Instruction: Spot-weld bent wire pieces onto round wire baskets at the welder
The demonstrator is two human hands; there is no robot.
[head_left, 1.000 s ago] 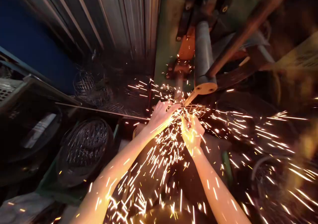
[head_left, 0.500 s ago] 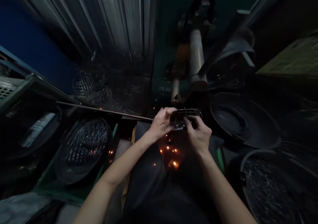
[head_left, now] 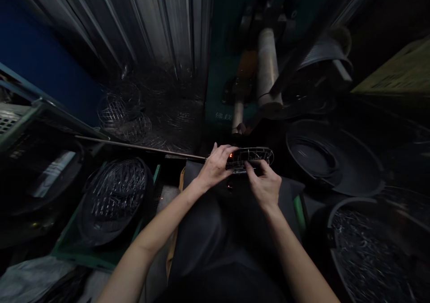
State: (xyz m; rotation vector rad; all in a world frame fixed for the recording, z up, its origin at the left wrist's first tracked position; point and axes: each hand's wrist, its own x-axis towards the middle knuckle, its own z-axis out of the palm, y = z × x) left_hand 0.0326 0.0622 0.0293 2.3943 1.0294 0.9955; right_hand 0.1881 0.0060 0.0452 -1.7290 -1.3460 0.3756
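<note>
From the head camera, looking down past the person's knees, both hands meet at the middle of a dim workshop. The left hand (head_left: 217, 166) grips the near-left end of a small oval wire cage (head_left: 250, 157), fingers curled over its rim, and a tiny orange glow sits on the wire right at those fingertips. The right hand (head_left: 265, 184) comes in from below and pinches the cage's front edge, thumb and fingers closed on the wire. So both hands are clamped on the same cage, close together, holding it roughly level just under the welding machine's electrode arm (head_left: 268, 70), a pale cylinder slanting down toward it.

To the left a round tub (head_left: 112, 200) is heaped with finished wire pieces, resting in a green crate (head_left: 72, 247). Further back, loose wire baskets (head_left: 117, 110) lie stacked against a corrugated metal wall (head_left: 161, 29). To the right sits a dark empty basin (head_left: 331, 159), and nearer the lower right corner a bin (head_left: 369, 249) is filled with short wire scraps. A dark apron (head_left: 208, 235) covers the person's lap between the forearms.
</note>
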